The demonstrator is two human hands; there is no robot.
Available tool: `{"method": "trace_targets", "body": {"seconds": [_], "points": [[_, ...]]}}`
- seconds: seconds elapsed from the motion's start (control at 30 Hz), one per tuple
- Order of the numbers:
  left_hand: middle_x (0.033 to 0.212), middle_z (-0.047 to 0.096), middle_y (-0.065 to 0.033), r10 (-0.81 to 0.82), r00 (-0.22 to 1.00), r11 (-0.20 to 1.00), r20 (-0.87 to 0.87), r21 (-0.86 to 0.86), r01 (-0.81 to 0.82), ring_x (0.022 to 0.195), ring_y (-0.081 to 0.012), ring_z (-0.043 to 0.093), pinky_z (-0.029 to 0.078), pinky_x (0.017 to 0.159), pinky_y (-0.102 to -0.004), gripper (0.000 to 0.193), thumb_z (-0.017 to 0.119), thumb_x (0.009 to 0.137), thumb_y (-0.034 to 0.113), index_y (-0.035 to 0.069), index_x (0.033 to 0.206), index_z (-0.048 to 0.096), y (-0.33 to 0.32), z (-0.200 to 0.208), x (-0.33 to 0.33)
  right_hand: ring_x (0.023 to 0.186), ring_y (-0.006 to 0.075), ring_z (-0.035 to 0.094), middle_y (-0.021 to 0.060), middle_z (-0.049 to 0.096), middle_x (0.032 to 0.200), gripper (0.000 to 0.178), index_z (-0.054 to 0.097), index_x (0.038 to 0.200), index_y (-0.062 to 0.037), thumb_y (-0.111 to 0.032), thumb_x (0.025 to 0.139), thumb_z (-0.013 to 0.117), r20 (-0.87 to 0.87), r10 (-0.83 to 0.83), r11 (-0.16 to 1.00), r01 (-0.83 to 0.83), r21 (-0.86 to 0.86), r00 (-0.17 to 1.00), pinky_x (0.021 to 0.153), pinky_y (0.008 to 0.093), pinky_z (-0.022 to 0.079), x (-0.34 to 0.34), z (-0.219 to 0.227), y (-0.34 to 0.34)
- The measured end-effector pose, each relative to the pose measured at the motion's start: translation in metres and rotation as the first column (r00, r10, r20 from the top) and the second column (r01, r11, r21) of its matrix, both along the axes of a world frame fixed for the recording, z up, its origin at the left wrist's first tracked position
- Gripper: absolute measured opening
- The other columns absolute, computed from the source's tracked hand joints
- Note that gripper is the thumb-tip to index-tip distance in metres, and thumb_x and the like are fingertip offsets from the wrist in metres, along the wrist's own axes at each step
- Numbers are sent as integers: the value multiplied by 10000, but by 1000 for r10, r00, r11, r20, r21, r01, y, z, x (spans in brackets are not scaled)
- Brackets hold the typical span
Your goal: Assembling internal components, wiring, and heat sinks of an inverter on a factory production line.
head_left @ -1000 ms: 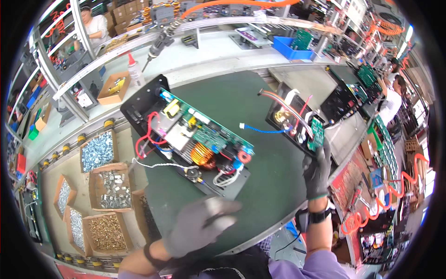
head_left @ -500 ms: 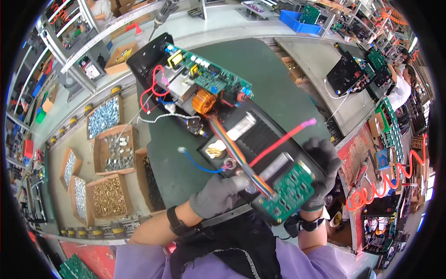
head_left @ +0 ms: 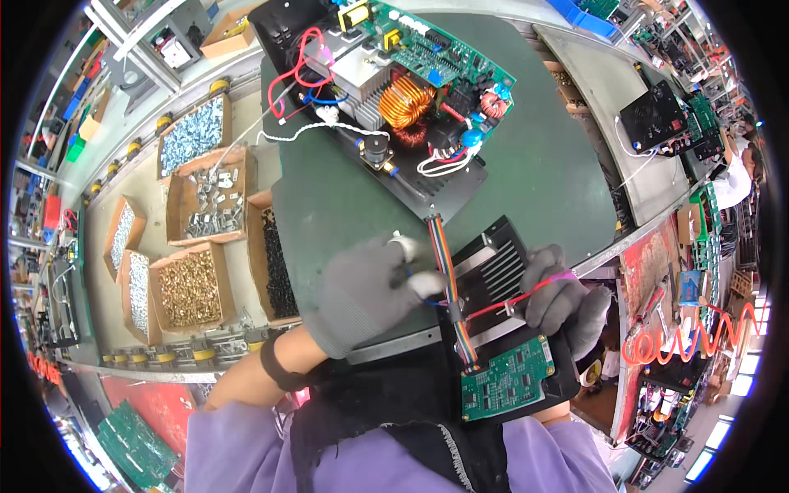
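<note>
My left hand (head_left: 370,283), in a grey glove and slightly blurred, has its fingers curled around a thin blue wire (head_left: 434,303) beside a rainbow ribbon cable (head_left: 445,261). My right hand (head_left: 555,304), also gloved, grips the edge of a black slotted panel (head_left: 485,289). A red wire (head_left: 514,304) runs across the panel to the right fingers. Fixed on the panel's near part is a green circuit board (head_left: 511,380), where the ribbon ends. Beyond both hands lies a black chassis (head_left: 456,194) carrying a larger circuit board (head_left: 431,56) and a copper coil (head_left: 405,100).
A green mat (head_left: 567,181) covers the bench. To the left stand cardboard boxes of brass screws (head_left: 191,286), metal clips (head_left: 209,193), silver-blue parts (head_left: 193,135) and black parts (head_left: 279,263). Another black unit (head_left: 653,117) sits at the far right. A red coiled hose (head_left: 699,333) hangs right.
The slotted panel has been swung off the chassis toward me, and the chassis lies farther away in view. My left hand has moved up beside the ribbon; the right hand has shifted along the panel.
</note>
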State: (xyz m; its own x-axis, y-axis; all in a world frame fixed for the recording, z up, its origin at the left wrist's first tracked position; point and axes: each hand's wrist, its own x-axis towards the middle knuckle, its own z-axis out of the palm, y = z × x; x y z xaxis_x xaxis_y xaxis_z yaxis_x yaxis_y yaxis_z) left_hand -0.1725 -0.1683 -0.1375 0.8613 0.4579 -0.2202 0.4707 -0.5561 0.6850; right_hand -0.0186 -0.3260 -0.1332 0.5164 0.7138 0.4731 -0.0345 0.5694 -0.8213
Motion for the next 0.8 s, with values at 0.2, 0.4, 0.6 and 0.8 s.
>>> {"method": "trace_targets", "body": {"seconds": [0.2,0.4,0.6,0.8], "points": [[885,607,-128,105,899,987,425,67,-148,815,-332,597,474,688,-408,314,742,776,348,104,964,683,-38,-17,27,703,203,448,6,568,622,649,491,562,-157,-428,1067,187,111,190,979,-180,-95,975,791,371,332,6,2,1],[745,601,-91,110,947,994,303,-41,-102,734,-307,581,418,692,-413,257,749,761,332,106,839,656,-51,-33,37,617,222,454,13,540,596,593,478,556,-146,-429,1043,292,223,118,988,-92,-121,968,703,391,368,16,-3,-5],[737,599,-78,24,893,997,449,51,-53,727,-293,579,399,703,-403,253,754,750,335,113,822,654,-45,-53,37,539,236,445,31,495,544,609,449,520,-115,-468,1013,392,106,138,984,-124,-131,985,708,398,399,20,-6,-1],[720,580,-74,-75,794,996,604,13,85,720,-298,577,403,684,-399,270,761,737,341,111,798,633,-36,-56,40,505,231,453,41,504,536,637,426,491,-115,-503,996,420,165,24,977,12,-211,986,629,379,407,9,11,5]]}}
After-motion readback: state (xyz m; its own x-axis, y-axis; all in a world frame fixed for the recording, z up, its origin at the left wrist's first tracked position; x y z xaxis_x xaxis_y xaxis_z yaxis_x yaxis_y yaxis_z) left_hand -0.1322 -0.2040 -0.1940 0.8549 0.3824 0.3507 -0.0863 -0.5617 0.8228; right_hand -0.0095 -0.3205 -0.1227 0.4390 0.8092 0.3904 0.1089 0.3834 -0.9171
